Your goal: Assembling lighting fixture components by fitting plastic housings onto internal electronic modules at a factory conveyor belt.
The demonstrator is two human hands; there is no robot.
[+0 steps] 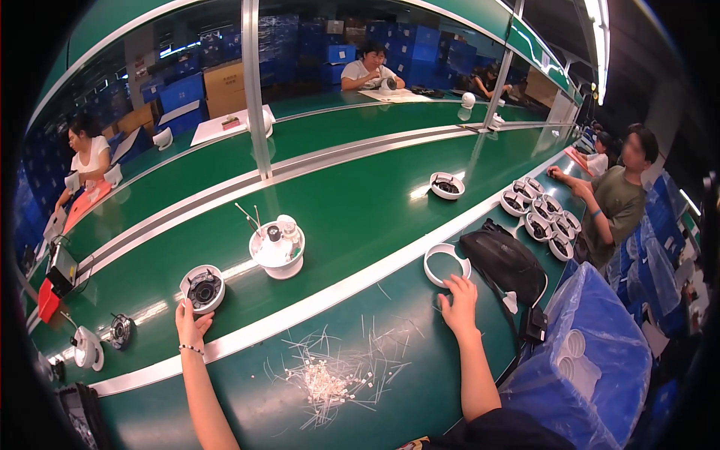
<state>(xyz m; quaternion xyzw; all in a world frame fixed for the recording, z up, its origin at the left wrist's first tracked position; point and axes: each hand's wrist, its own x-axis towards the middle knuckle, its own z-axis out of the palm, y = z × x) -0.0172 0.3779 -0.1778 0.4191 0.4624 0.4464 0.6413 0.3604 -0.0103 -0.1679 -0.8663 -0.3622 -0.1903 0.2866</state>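
We see the left hand (192,324) open, fingertips touching the near edge of a round camera base (202,289) on the green surface (352,202). Well right of that base, the right hand (459,301) lies flat and empty, fingertips at a white ring (446,265). A pile of clippings (330,379) lies nearer us than the base.

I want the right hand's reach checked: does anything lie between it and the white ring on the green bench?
Nothing visible does. The right hand lies just below the white ring, fingers at its rim. The black bag sits off to the right.
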